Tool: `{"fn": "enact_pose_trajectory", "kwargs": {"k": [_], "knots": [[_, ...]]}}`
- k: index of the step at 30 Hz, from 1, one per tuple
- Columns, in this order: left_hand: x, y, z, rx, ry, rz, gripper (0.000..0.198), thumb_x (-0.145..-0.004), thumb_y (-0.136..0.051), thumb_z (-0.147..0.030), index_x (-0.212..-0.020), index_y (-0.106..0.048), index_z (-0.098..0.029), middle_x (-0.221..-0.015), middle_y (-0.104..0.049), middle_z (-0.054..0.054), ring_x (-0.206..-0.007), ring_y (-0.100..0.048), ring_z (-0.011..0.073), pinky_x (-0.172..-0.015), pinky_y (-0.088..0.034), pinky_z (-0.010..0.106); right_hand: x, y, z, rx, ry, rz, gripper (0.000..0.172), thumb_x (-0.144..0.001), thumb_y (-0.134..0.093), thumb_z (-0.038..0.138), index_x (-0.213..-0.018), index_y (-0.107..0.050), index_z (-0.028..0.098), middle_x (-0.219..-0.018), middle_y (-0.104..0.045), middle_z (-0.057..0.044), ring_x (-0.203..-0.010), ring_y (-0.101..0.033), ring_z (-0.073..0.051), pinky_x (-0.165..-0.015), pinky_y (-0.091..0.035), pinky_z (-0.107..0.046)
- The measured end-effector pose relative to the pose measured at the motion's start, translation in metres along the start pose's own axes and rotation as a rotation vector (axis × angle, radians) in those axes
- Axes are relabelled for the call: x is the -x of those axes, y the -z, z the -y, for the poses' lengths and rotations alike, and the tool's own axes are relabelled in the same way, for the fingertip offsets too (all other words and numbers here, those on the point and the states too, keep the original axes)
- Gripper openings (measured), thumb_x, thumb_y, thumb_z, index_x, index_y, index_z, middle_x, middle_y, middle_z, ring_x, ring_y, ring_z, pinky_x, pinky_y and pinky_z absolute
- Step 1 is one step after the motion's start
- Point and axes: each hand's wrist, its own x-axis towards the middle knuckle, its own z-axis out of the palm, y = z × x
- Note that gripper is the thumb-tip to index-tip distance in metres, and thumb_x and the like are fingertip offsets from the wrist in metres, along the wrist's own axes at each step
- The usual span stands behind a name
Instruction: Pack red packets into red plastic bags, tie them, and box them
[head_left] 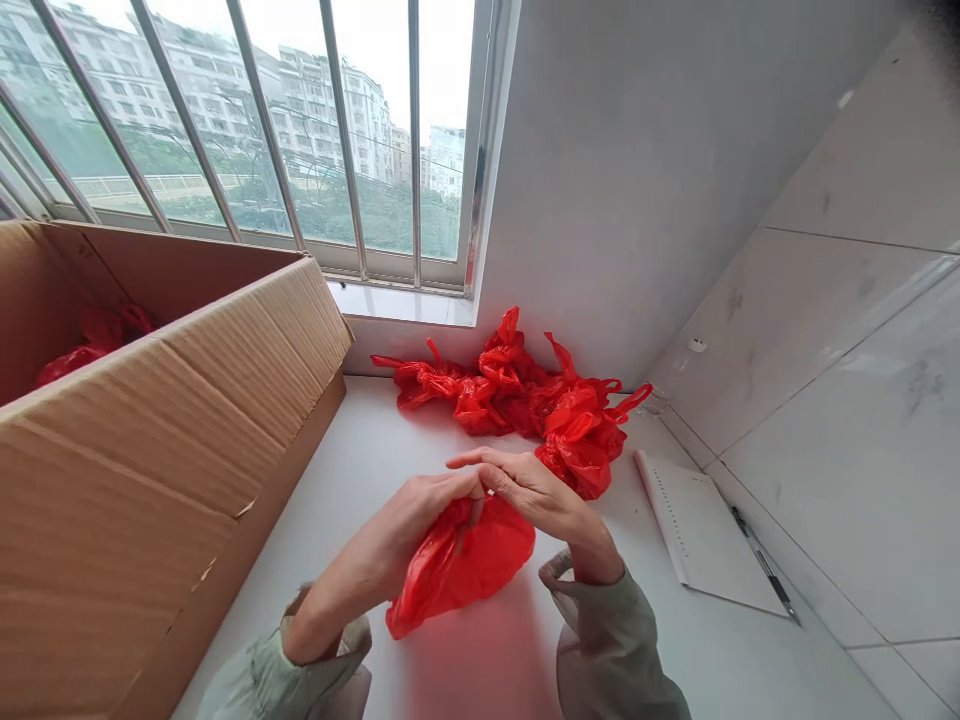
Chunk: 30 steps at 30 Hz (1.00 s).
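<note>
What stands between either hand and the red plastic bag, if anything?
Nothing visible: the left hand holds the red plastic bag near its top; the right hand meets the left, its own contact with the bag unclear. The bunched red bags lie beyond both hands.

Loose, softly creased grey-green sleeves (626,640) of plain cloth, with wide, gaping cuffs (357,640)

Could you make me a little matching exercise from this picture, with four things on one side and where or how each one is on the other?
Things:
1. Cardboard box
2. Notepad
3. Pen
4. Nearest red plastic bag

Places and states:
A. Along one edge of the notepad
B. At the person's left hand and right hand
C. Standing open at the left
D. White, lying flat

Pairs: 1-C, 2-D, 3-A, 4-B
</note>
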Motion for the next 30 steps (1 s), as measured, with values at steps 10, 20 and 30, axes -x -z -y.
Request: {"fn": "enact_pose_trajectory", "kwargs": {"k": [10,20,30], "knots": [[-0.007,-0.008,0.015,-0.424,-0.085,-0.340,0.014,-0.091,-0.037,-0.009,-0.087,-0.042,-0.021,-0.102,-0.050,0.002,-0.071,-0.046,0.0095,-0.063,-0.037,0.021,-0.006,-0.012,-0.020,-0.232,-0.155,0.112,0.035,-0.079,-0.051,0.012,-0.112,-0.064,0.019,-0.084,-0.063,0.003,-0.053,-0.054,-0.005,-0.048,-0.044,-0.017],[-0.005,-0.003,0.017,-0.213,-0.007,-0.363,0.016,-0.088,-0.037,-0.013,-0.075,-0.043,-0.020,-0.094,-0.049,0.002,-0.064,-0.042,0.0098,-0.060,-0.039,0.023,-0.006,-0.003,-0.011,-0.002,-0.037,-0.213,0.009,-0.080,-0.067,0.027,-0.081,-0.064,0.018,-0.098,-0.063,-0.002,-0.088,-0.059,-0.013,-0.072,-0.048,-0.025],[0.005,0.017,-0.003,-0.051,0.154,-0.138,0.044,-0.103,-0.026,-0.047,-0.114,-0.064,-0.028,-0.140,-0.049,0.006,-0.139,-0.036,0.0255,-0.108,-0.040,0.038,0.014,0.025,-0.015,-0.082,-0.226,-0.148,0.017,-0.078,-0.070,0.032,-0.076,-0.063,0.017,-0.076,-0.061,0.002,-0.069,-0.052,-0.010,-0.060,-0.039,-0.022]]}}
